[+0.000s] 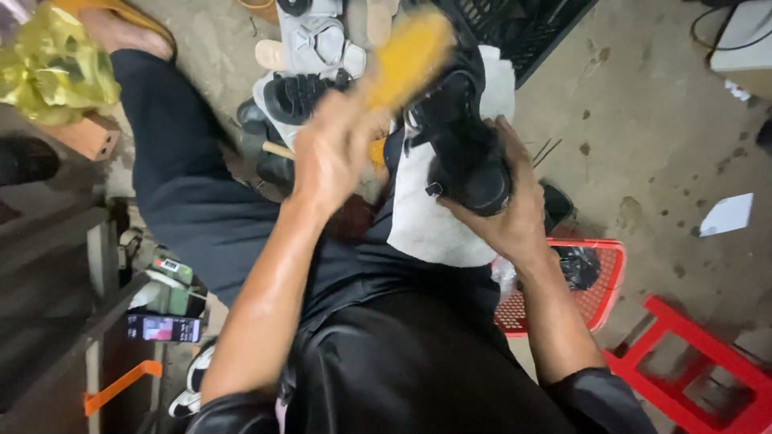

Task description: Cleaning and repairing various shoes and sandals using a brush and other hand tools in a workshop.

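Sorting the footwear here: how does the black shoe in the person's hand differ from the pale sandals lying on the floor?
The black shoe is dark, while the pale sandals are light grey. The black shoe is held up in the right hand over a white cloth; the pale sandals lie untouched on the floor. The left hand holds a yellow brush at the shoe, not the sandals. Both have straps.

A shoe-repair workshop; worn sandals (310, 60) heaped on stained concrete floor (659, 120); beside them, a black crate (523, 28); red stool (700, 362) farther off.
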